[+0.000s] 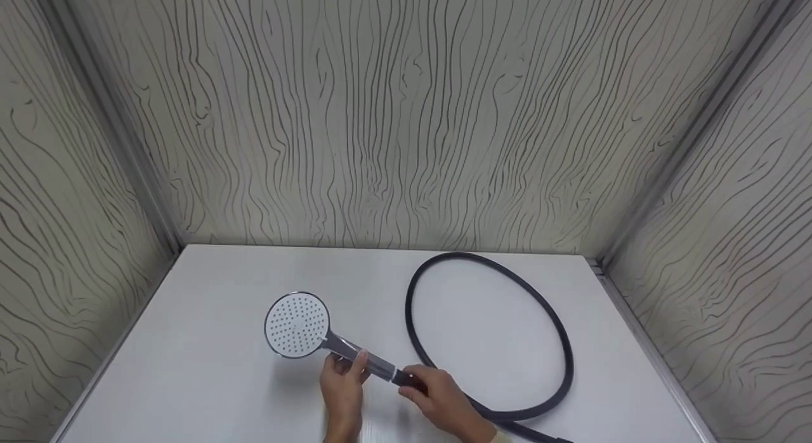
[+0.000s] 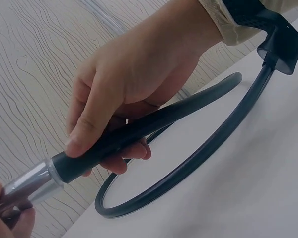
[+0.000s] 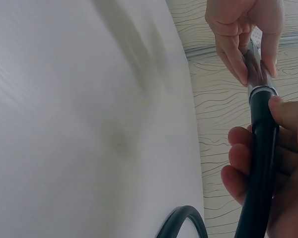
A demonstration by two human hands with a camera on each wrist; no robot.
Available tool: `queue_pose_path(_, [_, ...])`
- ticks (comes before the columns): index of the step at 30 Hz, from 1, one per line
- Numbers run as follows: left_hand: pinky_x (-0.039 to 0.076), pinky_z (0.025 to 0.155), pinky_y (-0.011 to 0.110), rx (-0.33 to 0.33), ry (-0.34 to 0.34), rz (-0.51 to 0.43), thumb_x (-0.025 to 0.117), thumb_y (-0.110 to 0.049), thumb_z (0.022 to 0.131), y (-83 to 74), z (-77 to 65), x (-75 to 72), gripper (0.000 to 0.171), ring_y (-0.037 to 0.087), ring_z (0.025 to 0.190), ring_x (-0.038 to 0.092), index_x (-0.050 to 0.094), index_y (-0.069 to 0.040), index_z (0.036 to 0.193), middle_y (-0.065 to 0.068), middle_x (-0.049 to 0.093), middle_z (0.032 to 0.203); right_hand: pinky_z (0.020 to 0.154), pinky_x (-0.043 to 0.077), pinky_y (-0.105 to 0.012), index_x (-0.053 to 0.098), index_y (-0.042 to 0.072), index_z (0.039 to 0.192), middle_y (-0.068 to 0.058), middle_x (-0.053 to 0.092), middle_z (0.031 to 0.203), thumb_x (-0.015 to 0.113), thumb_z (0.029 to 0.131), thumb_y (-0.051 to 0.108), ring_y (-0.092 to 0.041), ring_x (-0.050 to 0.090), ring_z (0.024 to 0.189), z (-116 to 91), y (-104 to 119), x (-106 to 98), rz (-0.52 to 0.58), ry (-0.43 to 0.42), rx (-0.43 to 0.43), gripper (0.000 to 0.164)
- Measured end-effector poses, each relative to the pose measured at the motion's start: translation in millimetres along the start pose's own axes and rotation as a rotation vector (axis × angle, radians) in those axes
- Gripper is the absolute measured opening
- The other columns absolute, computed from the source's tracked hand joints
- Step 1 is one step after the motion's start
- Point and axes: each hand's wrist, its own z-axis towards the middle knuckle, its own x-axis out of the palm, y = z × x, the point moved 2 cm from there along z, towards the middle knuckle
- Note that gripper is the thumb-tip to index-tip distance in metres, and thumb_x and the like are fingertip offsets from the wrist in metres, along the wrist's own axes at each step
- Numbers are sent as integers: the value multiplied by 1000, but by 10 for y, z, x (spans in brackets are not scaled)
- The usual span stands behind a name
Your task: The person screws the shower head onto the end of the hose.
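A chrome shower head [image 1: 297, 324] with a round white nozzle face is held above the table, its handle slanting down to the right. My left hand [image 1: 343, 386] grips the handle between thumb and fingers. My right hand [image 1: 444, 402] holds the end of a black shower hose [image 1: 566, 348] against the handle's lower end. In the left wrist view the hose's black end piece [image 2: 69, 167] meets the chrome handle [image 2: 32, 181], with the right thumb and fingers around it. The right wrist view shows the same joint, the left hand [image 3: 246, 29] pinching the handle above it.
The hose lies in a large loop on the right of the white table [image 1: 209, 303], its other end running toward the front edge. Wood-grain panels [image 1: 380, 113] stand behind and at both sides, with grey metal strips [image 1: 114, 125] along the corners.
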Motion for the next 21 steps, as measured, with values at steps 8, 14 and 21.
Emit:
queue_pose_path(8, [60, 93, 37, -13, 7, 6, 57, -8, 97, 0, 7, -18, 44, 33, 107, 67, 39, 10, 132, 29, 59, 119, 54, 46, -13, 59, 15, 98, 5, 66, 75, 70, 89, 22, 4, 50, 62, -15, 51, 6, -22, -45, 33, 16])
queue_pose_path(14, [60, 94, 37, 5, 4, 9, 58, -9, 96, -22, 24, -22, 44, 31, 104, 68, 39, 10, 132, 28, 60, 117, 56, 43, -13, 67, 10, 91, 5, 61, 71, 56, 98, 29, 3, 46, 64, 24, 60, 11, -63, -5, 22, 23])
queue_pose_path(21, [61, 92, 34, -6, -8, -2, 60, -8, 95, -28, 43, -21, 45, 30, 104, 69, 41, 9, 132, 29, 60, 118, 58, 46, -14, 64, 14, 105, 10, 62, 77, 68, 91, 29, 2, 50, 66, 18, 72, 10, -10, -1, 71, 22])
